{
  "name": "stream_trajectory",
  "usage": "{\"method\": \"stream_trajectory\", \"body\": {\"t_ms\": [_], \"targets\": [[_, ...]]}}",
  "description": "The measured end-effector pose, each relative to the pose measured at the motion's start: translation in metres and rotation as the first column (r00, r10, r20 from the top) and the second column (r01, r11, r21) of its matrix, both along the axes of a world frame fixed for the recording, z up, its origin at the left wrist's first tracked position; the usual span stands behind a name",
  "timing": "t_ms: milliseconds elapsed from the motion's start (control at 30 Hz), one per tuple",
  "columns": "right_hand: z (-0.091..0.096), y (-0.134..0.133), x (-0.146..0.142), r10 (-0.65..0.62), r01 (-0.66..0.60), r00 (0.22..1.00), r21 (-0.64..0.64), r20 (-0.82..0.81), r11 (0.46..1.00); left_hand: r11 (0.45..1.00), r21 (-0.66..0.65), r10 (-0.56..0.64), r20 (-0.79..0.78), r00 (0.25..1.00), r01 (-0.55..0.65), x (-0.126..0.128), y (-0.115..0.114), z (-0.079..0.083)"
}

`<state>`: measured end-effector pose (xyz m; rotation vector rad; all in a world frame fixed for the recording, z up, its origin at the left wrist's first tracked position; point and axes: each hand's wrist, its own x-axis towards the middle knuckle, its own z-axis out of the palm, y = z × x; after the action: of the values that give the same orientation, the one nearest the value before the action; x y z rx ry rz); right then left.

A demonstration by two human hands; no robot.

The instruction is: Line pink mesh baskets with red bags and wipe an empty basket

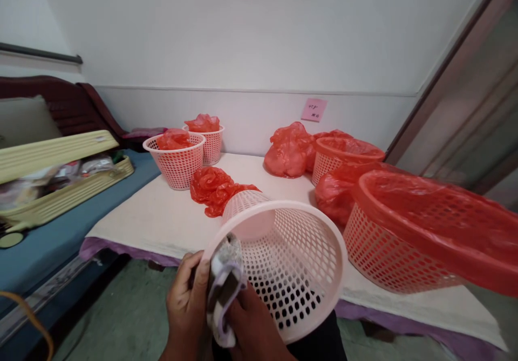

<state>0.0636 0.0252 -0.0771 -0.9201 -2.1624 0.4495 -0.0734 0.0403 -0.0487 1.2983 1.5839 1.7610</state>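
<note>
A pale pink perforated basket [295, 258] lies tilted on its side toward me at the table's front edge. My left hand [188, 301] grips its near rim with fingers curled. My right hand [253, 323] is closed around a grey and white cloth [222, 291], pressed against the basket's rim. A crumpled red plastic bag [214, 188] lies on the table just behind the basket.
The cream-covered table [162, 215] holds two pink baskets [178, 158] with red bags at back left, and red-lined baskets [404, 231] at right with loose red bags [289, 150]. A yellow open case [60, 183] sits at left. A pink note [313, 109] hangs on the wall.
</note>
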Motion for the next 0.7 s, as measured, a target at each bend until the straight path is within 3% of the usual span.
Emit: {"method": "stream_trajectory", "body": {"t_ms": [133,200,267,367,433,533,633,700], "targets": [[-0.025,0.005,0.016,-0.153,0.097,0.924,0.173,0.350,0.980,0.998,0.051,0.047,0.023,0.999,-0.048,-0.002,0.009,0.003],[-0.031,0.009,0.023,-0.242,0.174,0.855,0.185,0.459,0.967,0.996,0.067,0.049,0.049,0.998,-0.052,0.004,0.009,0.005],[-0.031,0.011,0.025,-0.265,0.251,0.844,0.094,0.466,0.963,0.996,0.091,0.007,0.052,0.999,-0.011,0.010,0.007,0.006],[-0.024,0.014,0.016,-0.248,0.294,0.922,-0.121,0.297,0.948,0.992,0.107,-0.070,0.026,0.997,0.067,0.015,0.002,0.006],[-0.021,0.019,0.005,-0.269,0.304,0.942,-0.171,0.199,0.937,0.987,0.103,-0.122,-0.013,0.992,0.123,0.015,0.002,0.005],[-0.022,0.035,-0.007,-0.306,0.330,0.919,-0.061,0.250,0.942,0.986,0.101,-0.133,-0.035,0.991,0.136,0.013,0.003,0.004],[-0.030,0.064,-0.005,-0.334,0.346,0.836,0.054,0.436,0.937,0.993,0.099,-0.066,0.008,0.998,0.065,0.012,0.002,0.004],[-0.038,0.087,0.003,-0.352,0.380,0.779,0.055,0.518,0.923,0.994,0.087,-0.063,-0.006,0.998,0.063,0.013,-0.001,0.002]]}}
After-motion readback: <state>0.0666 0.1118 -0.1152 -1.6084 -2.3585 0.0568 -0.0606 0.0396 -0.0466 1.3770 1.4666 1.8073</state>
